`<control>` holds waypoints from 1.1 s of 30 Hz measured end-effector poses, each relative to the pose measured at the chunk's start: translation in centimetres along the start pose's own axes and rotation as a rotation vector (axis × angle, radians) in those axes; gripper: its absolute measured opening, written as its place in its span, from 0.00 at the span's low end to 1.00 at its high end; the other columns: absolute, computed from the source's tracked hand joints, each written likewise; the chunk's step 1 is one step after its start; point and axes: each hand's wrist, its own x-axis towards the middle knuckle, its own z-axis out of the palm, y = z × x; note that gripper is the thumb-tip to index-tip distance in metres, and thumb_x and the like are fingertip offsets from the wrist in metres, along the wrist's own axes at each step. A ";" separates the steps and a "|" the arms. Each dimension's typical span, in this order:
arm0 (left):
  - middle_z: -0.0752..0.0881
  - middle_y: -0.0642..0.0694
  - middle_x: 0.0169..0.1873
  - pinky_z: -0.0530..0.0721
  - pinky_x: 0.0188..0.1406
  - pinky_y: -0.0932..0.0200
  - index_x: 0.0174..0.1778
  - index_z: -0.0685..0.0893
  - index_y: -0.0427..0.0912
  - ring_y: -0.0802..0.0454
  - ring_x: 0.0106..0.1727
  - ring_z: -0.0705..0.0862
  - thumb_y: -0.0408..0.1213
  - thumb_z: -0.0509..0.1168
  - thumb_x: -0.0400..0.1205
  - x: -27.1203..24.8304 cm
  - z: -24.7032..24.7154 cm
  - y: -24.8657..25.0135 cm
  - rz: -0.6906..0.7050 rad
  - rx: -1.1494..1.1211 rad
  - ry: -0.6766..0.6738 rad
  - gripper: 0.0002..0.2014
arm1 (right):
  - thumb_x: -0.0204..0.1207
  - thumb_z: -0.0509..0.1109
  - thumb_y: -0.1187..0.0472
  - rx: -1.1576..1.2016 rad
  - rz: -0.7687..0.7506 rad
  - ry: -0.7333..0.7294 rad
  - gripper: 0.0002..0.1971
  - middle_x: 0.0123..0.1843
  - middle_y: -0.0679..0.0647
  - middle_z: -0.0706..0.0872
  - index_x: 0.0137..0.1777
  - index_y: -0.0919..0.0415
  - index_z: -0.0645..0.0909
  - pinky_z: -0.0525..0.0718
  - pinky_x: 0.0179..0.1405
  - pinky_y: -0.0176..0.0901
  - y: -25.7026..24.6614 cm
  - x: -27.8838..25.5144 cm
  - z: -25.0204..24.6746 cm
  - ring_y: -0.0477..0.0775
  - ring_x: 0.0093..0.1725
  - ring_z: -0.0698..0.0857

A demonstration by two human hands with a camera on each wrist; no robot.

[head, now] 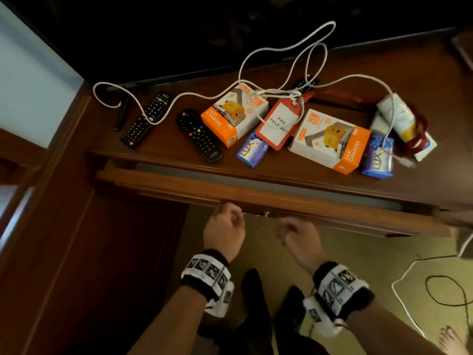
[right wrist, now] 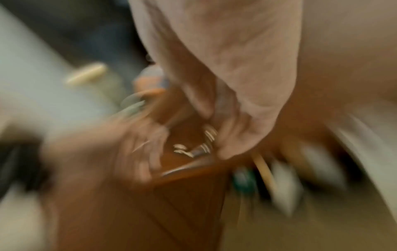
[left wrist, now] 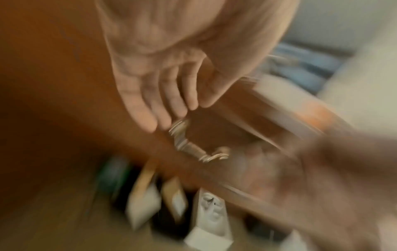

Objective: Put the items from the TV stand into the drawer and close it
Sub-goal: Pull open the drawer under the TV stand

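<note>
Below the front edge of the TV stand point(head: 163, 149), the drawer point(head: 256, 193) stands pulled out a little, a grey strip of its inside showing between its front panel and the stand's top. Both hands sit at the drawer front, either side of its metal handle point(left wrist: 189, 144). The left hand point(head: 224, 230) reaches toward the handle's left end with fingers extended and close together, their tips at or just touching the metal; the blur makes contact hard to judge, and it grips nothing. The right hand point(head: 298, 239) hangs just right of the handle, fingers loosely bent; whether it holds anything I cannot tell. Up on the stand, well above the hands, the items lie spread out: two remotes point(head: 146, 119) to the left, two orange-and-white charger boxes point(head: 330, 140), two blue soap packs point(head: 252, 148), a red luggage tag point(head: 277, 124), a white bottle point(head: 396, 116), and a white cable point(head: 281, 49) looped across them.
</note>
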 end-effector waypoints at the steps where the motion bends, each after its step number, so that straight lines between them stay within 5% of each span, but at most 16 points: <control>1: 0.82 0.53 0.57 0.80 0.50 0.58 0.61 0.82 0.51 0.55 0.56 0.81 0.44 0.66 0.85 -0.6 -0.5 1.2 0.191 0.195 0.041 0.09 | 0.79 0.68 0.71 -0.252 -0.193 0.015 0.16 0.52 0.51 0.92 0.62 0.55 0.87 0.91 0.53 0.43 -0.7 -0.6 -0.8 0.53 0.47 0.91; 3: 0.76 0.48 0.65 0.77 0.67 0.49 0.69 0.78 0.50 0.50 0.67 0.75 0.47 0.67 0.82 -0.7 -1.3 3.5 0.422 0.466 0.036 0.19 | 0.78 0.69 0.67 -0.610 -0.512 0.150 0.13 0.54 0.50 0.90 0.60 0.54 0.86 0.90 0.51 0.47 -2.6 -1.4 -2.3 0.50 0.50 0.88; 5: 0.71 0.43 0.75 0.65 0.81 0.36 0.78 0.71 0.48 0.43 0.78 0.68 0.50 0.69 0.80 0.3 -1.4 5.1 0.486 0.664 -0.051 0.30 | 0.79 0.70 0.60 -0.875 -0.682 0.259 0.15 0.60 0.53 0.85 0.66 0.55 0.83 0.86 0.57 0.54 -4.2 -1.4 -3.9 0.57 0.60 0.83; 7: 0.73 0.42 0.76 0.58 0.83 0.32 0.80 0.68 0.47 0.42 0.80 0.68 0.52 0.72 0.77 1.4 -1.1 5.8 0.501 0.771 -0.123 0.37 | 0.81 0.69 0.51 -1.078 -0.644 0.178 0.22 0.67 0.54 0.81 0.73 0.55 0.77 0.79 0.67 0.56 -5.1 -1.2 -5.2 0.60 0.69 0.78; 9: 0.78 0.44 0.73 0.63 0.81 0.35 0.79 0.70 0.46 0.43 0.75 0.74 0.53 0.71 0.77 2.5 -0.6 6.2 0.490 0.811 -0.157 0.35 | 0.82 0.66 0.44 -1.159 -0.550 0.080 0.26 0.71 0.55 0.79 0.76 0.55 0.72 0.75 0.73 0.55 -5.0 -0.2 -5.8 0.60 0.73 0.77; 14: 0.80 0.45 0.74 0.67 0.77 0.37 0.78 0.72 0.47 0.42 0.75 0.77 0.61 0.69 0.79 4.6 0.5 7.3 0.397 0.835 -0.233 0.35 | 0.77 0.63 0.31 -1.254 -0.377 0.034 0.38 0.72 0.64 0.80 0.76 0.59 0.67 0.76 0.71 0.63 -4.2 2.3 -5.9 0.68 0.71 0.79; 23: 0.79 0.44 0.71 0.68 0.76 0.33 0.75 0.70 0.47 0.39 0.73 0.75 0.59 0.70 0.79 0.7 1.7 4.7 0.422 0.820 -0.171 0.33 | 0.78 0.62 0.31 -1.269 -0.445 -0.006 0.35 0.69 0.61 0.80 0.72 0.59 0.68 0.77 0.66 0.62 -1.7 -0.1 -5.0 0.64 0.67 0.80; 33: 0.76 0.41 0.72 0.68 0.75 0.33 0.77 0.67 0.45 0.38 0.74 0.73 0.59 0.69 0.80 -8.0 2.2 -0.1 0.449 0.865 -0.334 0.35 | 0.80 0.59 0.32 -1.312 -0.526 -0.145 0.33 0.67 0.57 0.80 0.71 0.59 0.67 0.78 0.63 0.57 3.9 -7.6 -2.6 0.61 0.64 0.80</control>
